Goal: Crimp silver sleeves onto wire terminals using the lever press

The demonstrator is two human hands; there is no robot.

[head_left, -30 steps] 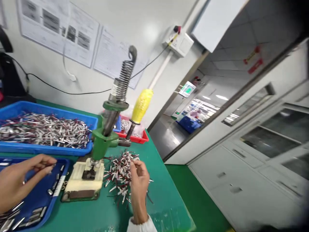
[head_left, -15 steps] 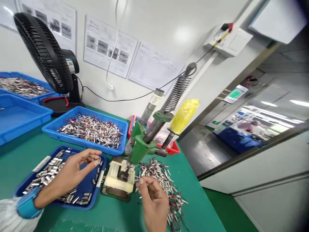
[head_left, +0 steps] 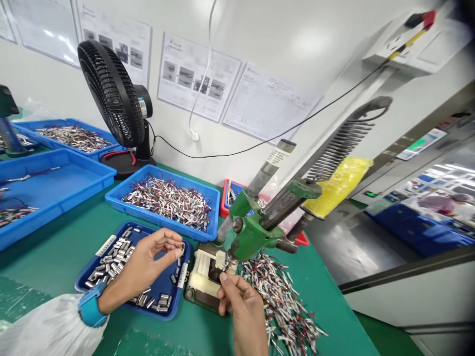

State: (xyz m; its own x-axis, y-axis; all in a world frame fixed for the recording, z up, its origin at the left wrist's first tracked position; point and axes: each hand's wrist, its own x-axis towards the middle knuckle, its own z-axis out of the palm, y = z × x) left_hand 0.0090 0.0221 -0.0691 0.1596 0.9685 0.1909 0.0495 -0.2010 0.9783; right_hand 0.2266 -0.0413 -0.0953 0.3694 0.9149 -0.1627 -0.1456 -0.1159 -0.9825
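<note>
My left hand (head_left: 156, 257) is over the blue tray (head_left: 128, 228) of small silver metal cylinders (head_left: 117, 259), with thumb and forefinger pinched on a small shiny metal piece (head_left: 182, 248). My right hand (head_left: 243, 309) is closed in a pinch at the front of the green hand press (head_left: 252, 237), close to the cream-coloured fixture block (head_left: 202, 277) under its ram. What the right fingertips hold is too small to make out. Beside that hand, a loose heap of silver parts with red and dark wires (head_left: 285, 301) lies on the green table.
A blue bin (head_left: 111, 195) of wired parts stands behind the tray. Another blue bin (head_left: 74, 170) and a black fan (head_left: 115, 99) are on the left. The press has a yellow-wrapped handle (head_left: 339, 188). A red bin (head_left: 302, 239) sits behind the press.
The view has shifted, so the scene appears further right. My right hand has moved from beside the wired heap to the press fixture. My left hand stays pinched above the tray.
</note>
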